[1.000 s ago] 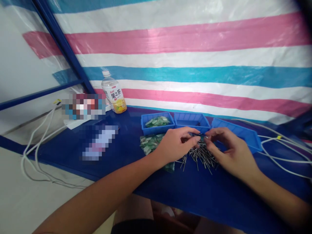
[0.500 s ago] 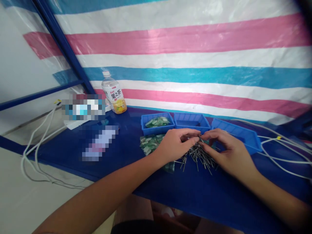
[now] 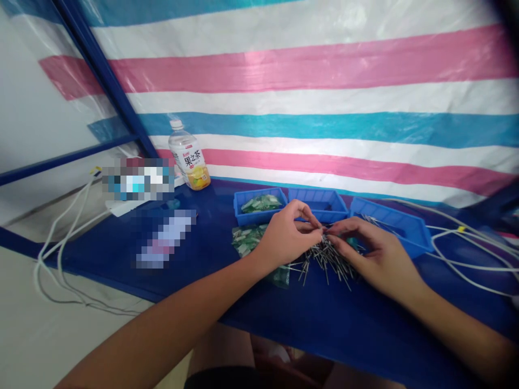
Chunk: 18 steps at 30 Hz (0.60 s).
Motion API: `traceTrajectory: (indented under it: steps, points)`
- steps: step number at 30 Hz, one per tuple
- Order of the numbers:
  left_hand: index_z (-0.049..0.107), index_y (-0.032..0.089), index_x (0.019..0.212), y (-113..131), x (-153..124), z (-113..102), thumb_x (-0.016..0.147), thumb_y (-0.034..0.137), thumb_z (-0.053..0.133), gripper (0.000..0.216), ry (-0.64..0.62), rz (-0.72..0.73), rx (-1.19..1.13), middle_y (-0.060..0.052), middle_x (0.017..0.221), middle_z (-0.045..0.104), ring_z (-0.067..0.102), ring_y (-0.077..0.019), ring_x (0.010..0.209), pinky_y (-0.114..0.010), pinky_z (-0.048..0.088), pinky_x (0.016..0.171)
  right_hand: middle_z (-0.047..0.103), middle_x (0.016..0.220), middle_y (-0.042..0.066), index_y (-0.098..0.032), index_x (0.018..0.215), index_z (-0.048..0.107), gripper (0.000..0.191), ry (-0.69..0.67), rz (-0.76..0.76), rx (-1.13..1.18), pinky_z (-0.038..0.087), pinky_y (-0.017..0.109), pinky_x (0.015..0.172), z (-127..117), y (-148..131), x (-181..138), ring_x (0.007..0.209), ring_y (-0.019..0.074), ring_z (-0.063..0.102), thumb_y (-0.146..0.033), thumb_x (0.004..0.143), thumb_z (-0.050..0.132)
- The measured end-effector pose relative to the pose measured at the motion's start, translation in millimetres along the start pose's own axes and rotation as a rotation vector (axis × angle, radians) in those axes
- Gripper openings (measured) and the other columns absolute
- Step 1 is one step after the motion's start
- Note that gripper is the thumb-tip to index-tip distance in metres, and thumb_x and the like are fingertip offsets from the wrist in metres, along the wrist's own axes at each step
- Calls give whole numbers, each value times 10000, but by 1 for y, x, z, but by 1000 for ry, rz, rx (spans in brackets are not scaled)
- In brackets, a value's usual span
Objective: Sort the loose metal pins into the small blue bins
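My left hand [image 3: 290, 232] is closed in a pinch over a heap of thin metal rods [image 3: 328, 262]. Facing it, my right hand [image 3: 367, 243] is pinched too, its fingertips just short of the left ones. Whatever small piece sits between the fingers is too small to make out. Beside my left wrist lies a clear bag of small green pieces [image 3: 245, 240], partly hidden by the forearm. Behind the hands stand a blue bin with green pieces [image 3: 259, 216], a middle blue bin [image 3: 318, 195], and a right blue bin [image 3: 409, 229] holding a few thin rods.
A drink bottle [image 3: 190, 156] stands at the back left of the blue table [image 3: 194, 265]. Two blurred-out items lie left of centre. White cables [image 3: 466, 265] run along the right side, and more hang at the left edge. A striped plastic sheet [image 3: 284, 70] closes off the back.
My left hand has arched its index finger upward, and its fingertips have shifted slightly left and down. My right fingertips have moved a little left with them. The heap and bins look the same.
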<state>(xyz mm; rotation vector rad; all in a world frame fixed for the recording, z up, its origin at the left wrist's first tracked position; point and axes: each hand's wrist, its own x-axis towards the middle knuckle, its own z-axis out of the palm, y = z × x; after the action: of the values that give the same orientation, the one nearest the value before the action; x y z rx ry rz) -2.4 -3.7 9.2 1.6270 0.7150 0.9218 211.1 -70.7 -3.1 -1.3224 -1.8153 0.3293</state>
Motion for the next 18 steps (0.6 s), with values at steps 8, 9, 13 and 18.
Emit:
traceTrajectory:
  steps: [8, 9, 13, 18]
  points:
    - [589, 218, 1071, -1, 1, -2, 873, 282, 752, 264, -41, 38, 112, -79, 1050, 801, 770, -213, 916, -365, 628, 832, 756, 1073, 52, -284, 1166, 712, 181, 5, 4, -75, 580, 342, 726, -3, 1, 2, 854, 208, 711, -370, 1019, 652]
    - [598, 218, 1086, -1, 1, -3, 883, 287, 749, 263, -38, 42, 120, -80, 1059, 805, 768, -211, 911, -365, 625, 827, 754, 1048, 50, -279, 1109, 723, 147, -15, -6, -106, 569, 336, 703, -3, 1, 2, 838, 204, 704, -362, 1027, 635]
    - [623, 214, 1109, -1, 2, -3, 911, 301, 749, 250, -27, 53, 98, -78, 1059, 810, 767, -206, 919, -368, 627, 857, 741, 982, 54, -262, 1032, 720, 158, -99, 10, -131, 516, 301, 594, -3, 2, 4, 822, 205, 686, -373, 1037, 608]
    - [635, 208, 1104, -4, 4, -1, 910, 331, 786, 276, -43, 52, -4, -97, 1070, 793, 774, -231, 1002, -393, 630, 935, 729, 982, 52, -260, 1019, 716, 173, -153, -13, -122, 536, 321, 702, -1, 1, 3, 845, 202, 675, -363, 1052, 581]
